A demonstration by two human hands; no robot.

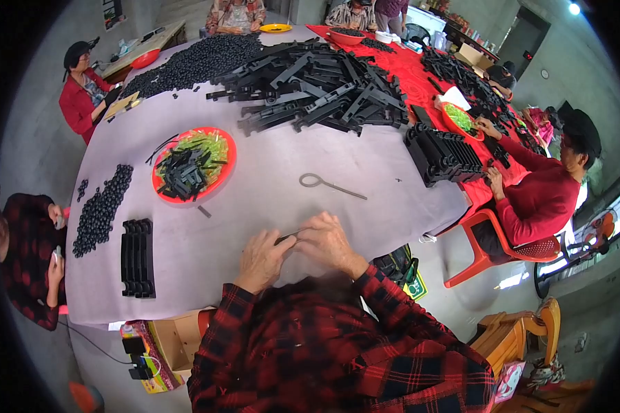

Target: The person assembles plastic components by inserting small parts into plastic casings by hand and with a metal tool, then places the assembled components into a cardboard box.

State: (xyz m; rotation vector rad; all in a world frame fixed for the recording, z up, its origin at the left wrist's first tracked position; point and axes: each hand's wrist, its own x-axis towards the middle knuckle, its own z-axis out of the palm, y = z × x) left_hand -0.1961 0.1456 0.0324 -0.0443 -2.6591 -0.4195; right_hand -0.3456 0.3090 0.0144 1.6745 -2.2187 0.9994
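Just above the near part of the tabletop under its pale lilac cloth, the person's bare left hand and bare right hand are coming together at the fingertips. The fingers of both hands are bending into narrow pinches and are holding a small, thin, dark piece between them (the fingers are hiding most of it, so its full shape is impossible to tell). Just beyond the right hand, a slim grey rod with a ring-shaped end is lying flat. Farther to the left, a round red-orange plate is carrying translucent yellow-green pieces and dark, short strips. Near the left edge, small, round, black pieces are lying in a loose patch, and a black, ribbed plastic block is resting nearer the person. Toward the far side, long, black plastic bars are forming a tangled heap. On the right, a seated co-worker in a red top is reaching toward a red plate of green pieces.
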